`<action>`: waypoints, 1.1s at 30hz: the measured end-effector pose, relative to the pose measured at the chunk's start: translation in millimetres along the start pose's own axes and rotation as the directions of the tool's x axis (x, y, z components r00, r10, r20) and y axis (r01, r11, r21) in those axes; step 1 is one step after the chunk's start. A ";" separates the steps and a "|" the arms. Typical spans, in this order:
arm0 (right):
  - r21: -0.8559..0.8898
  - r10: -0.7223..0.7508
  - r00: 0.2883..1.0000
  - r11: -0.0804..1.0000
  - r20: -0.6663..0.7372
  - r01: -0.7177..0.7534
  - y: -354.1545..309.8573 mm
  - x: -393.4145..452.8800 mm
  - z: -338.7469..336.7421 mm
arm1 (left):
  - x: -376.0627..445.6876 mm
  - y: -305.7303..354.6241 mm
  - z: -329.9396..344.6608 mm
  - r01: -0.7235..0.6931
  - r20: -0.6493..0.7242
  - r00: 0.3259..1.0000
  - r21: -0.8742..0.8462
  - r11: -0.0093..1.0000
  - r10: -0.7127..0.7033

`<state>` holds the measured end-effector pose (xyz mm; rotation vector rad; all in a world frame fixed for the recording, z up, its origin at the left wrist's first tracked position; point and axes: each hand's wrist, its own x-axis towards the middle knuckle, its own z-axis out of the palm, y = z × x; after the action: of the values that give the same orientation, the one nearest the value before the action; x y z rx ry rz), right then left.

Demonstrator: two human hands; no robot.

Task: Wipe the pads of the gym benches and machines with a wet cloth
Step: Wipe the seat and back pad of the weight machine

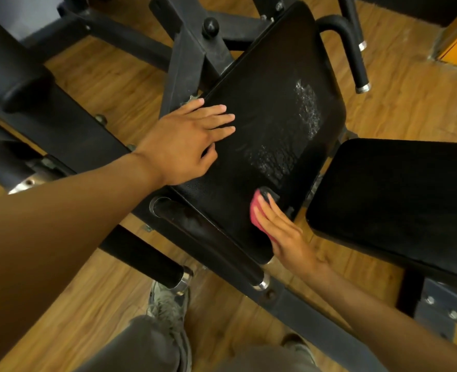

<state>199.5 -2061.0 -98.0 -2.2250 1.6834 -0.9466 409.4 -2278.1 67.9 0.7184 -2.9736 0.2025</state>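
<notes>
Left forearm fills the near frame, running out to my left hand (pixel 187 140), which lies flat with fingers straight on the left edge of the tilted back pad (pixel 270 116). My read: it's bracing the pad so it doesn't rock under wiping pressure. Right hand (pixel 281 229) has fingers extended too, pressing a pink cloth (pixel 255 212) against the pad's lower right edge; the cloth peeks out past the fingertips, mostly hidden under the hand. Flat palm spreads the load, so that fits a wipe stroke rather than a grip. Wet foamy streaks (pixel 306 108) sit across the middle and upper right of the pad, so the centre looks covered and the lower edge is in work. Seat pad (pixel 399 200) to the right shows no wet marks; probably next.
</notes>
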 end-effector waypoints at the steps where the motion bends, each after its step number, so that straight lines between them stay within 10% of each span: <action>1: 0.001 0.028 1.000 1.000 -0.009 -0.028 3.4 -9.7 1.6 | -0.1 -1.0 0.6 -0.003 0.001 1.000 0.003 1.000 0.003; 8: 0.069 0.009 0.986 0.998 -0.167 0.003 -37.6 83.7 7.5 | -0.5 0.9 -1.7 -0.011 0.020 1.000 -0.013 1.000 0.011; 27: 0.123 0.407 0.900 0.912 -0.158 -0.391 -18.1 -8.4 24.1 | 2.1 7.6 -5.4 -0.035 0.100 0.995 0.210 0.977 0.015; 33: 0.247 0.789 0.527 0.604 -0.316 -0.757 36.8 68.2 7.2 | 9.8 5.7 -6.2 -0.067 0.100 0.994 0.237 0.969 0.045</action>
<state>184.7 -2137.4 -97.1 -0.9695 2.4126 -1.1815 398.3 -2276.6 74.4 0.6840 -3.0948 0.5565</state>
